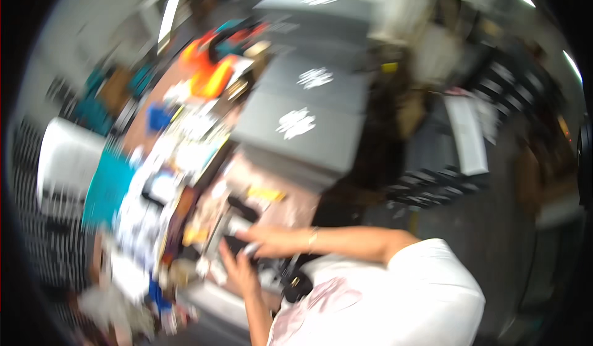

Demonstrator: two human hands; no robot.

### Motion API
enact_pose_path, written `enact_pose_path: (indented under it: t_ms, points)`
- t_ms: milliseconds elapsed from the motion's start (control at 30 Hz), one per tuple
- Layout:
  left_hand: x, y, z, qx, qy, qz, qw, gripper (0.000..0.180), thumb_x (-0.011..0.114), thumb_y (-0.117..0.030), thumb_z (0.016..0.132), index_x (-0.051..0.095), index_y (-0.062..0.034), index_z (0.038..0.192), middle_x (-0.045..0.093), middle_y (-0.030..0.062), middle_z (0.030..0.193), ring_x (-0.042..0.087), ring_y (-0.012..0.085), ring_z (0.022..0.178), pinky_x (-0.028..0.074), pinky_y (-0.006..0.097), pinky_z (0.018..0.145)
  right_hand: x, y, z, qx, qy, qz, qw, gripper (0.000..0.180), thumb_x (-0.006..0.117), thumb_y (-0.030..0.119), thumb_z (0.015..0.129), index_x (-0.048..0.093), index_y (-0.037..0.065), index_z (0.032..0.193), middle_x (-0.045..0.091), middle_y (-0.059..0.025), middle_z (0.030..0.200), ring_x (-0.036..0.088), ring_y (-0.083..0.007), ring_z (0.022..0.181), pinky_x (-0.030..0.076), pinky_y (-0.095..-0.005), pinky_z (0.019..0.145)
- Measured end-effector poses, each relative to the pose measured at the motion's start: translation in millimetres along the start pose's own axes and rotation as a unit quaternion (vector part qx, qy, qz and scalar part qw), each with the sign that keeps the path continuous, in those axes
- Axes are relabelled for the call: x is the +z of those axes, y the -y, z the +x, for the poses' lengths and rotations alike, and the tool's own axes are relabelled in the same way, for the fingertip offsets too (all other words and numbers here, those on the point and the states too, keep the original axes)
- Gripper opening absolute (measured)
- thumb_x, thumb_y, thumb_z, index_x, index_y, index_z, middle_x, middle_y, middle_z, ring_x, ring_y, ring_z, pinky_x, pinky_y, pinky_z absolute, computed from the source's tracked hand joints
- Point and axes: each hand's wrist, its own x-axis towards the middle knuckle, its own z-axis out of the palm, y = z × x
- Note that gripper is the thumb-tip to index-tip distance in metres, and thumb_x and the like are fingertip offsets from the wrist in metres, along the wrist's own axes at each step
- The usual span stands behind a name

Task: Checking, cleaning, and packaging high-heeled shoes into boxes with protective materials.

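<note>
My left hand point(241, 273) comes up from the lower edge, with its fingers and thumb closed about a small black piece point(235, 243). From the right, my right hand point(270, 240) reaches over the same piece, its fingers bent onto it. Motion blur hides the exact kind of this piece and the finer grip. Just beyond the hands, a dark oblong object point(243, 208) lies on the brownish tabletop point(296, 202). A yellow strip point(267, 194) rests farther back.
Large grey boxes point(333, 133) with white markings stand in a row along the table. Left of them are an orange item point(213, 80), a blue item point(159, 117) and a teal bin point(109, 185). More dark boxes point(426, 184) are stacked at the right. A round black object point(297, 287) is near my body.
</note>
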Motion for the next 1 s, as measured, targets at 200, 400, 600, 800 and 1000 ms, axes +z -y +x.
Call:
enact_pose_path:
  t_ms: [200, 400, 600, 800, 1000]
  points:
    - [18, -2, 5, 0.061, -0.082, 0.138, 0.985, 0.065, 0.056, 0.008, 0.085, 0.032, -0.0001, 0.145, 0.049, 0.0122, 0.132, 0.050, 0.0147, 0.116, 0.042, 0.028, 0.097, 8, 3, -3, 0.063, -0.067, -0.053, 0.994, 0.057, 0.062, 0.000, 0.079, 0.043, -0.002, 0.133, 0.057, -0.0255, 0.116, 0.058, -0.0415, 0.105, 0.048, -0.0417, 0.090]
    - [31, 15, -38, -0.137, -0.123, -0.191, 0.964, 0.052, 0.057, -0.015, 0.093, 0.039, -0.0005, 0.139, 0.055, 0.0125, 0.121, 0.059, 0.0172, 0.104, 0.049, 0.029, 0.090, 12, -2, 17, 0.048, 0.028, 0.030, 0.998, 0.050, 0.063, 0.011, 0.085, 0.047, 0.000, 0.131, 0.055, -0.0223, 0.124, 0.054, -0.0353, 0.114, 0.042, -0.0373, 0.098]
    - [18, 5, -32, -0.220, -0.150, -0.277, 0.923, 0.038, 0.055, -0.020, 0.092, 0.054, 0.0016, 0.123, 0.064, 0.0099, 0.084, 0.060, 0.0131, 0.069, 0.052, 0.025, 0.066, -62, -133, 62, 0.224, 0.004, -0.220, 0.949, 0.043, 0.069, 0.022, 0.082, 0.056, -0.002, 0.116, 0.058, -0.0238, 0.114, 0.056, -0.0403, 0.105, 0.047, -0.0440, 0.087]
    - [28, -21, -36, -0.177, -0.259, -0.213, 0.925, 0.033, 0.058, -0.015, 0.088, 0.053, 0.0034, 0.115, 0.059, 0.0079, 0.082, 0.057, 0.0142, 0.068, 0.050, 0.027, 0.064, -53, -212, 68, 0.235, 0.020, -0.351, 0.906, 0.029, 0.072, 0.024, 0.075, 0.058, -0.001, 0.085, 0.062, -0.0207, 0.093, 0.061, -0.0381, 0.083, 0.050, -0.0442, 0.074]
    - [17, 2, -46, -0.063, -0.267, -0.128, 0.953, 0.056, 0.058, 0.002, 0.083, 0.035, -0.0112, 0.132, 0.053, 0.0065, 0.109, 0.054, 0.0113, 0.078, 0.047, 0.026, 0.060, -68, -119, 72, 0.253, -0.112, -0.013, 0.961, 0.026, 0.062, 0.010, 0.081, 0.057, -0.001, 0.103, 0.063, -0.0231, 0.085, 0.066, -0.0344, 0.074, 0.050, -0.0417, 0.067]
